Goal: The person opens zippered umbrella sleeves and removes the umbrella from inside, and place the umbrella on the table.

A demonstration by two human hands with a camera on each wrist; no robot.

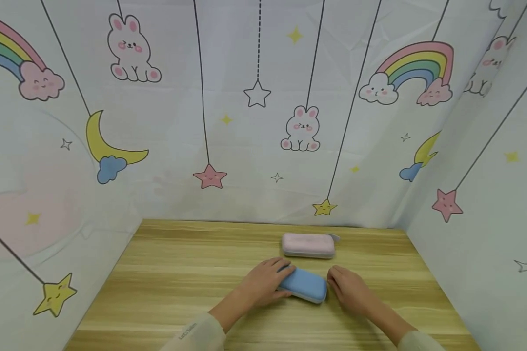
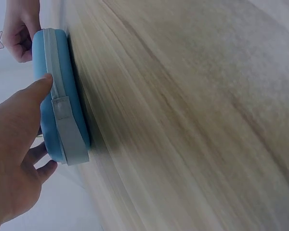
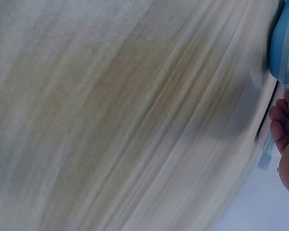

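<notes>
A blue zippered case (image 1: pixel 305 284) with rounded ends lies flat on the wooden table. My left hand (image 1: pixel 265 282) grips its left end, the thumb along the near side and the fingers over the top and far side. In the left wrist view a pale zipper band (image 2: pixel 55 62) runs round the case, and a grey fabric tab (image 2: pixel 70 132) covers it near the held end. At the opposite end my right hand (image 1: pixel 349 289) has its fingers curled, pinching the small zipper pull (image 3: pixel 287 86), which is mostly hidden by the fingertips.
A pink case (image 1: pixel 308 244) of similar shape, with a grey tab at its right end, lies just behind the blue one. The wooden table (image 1: pixel 180 273) meets a printed cloth backdrop (image 1: pixel 171 204) at the back and both sides.
</notes>
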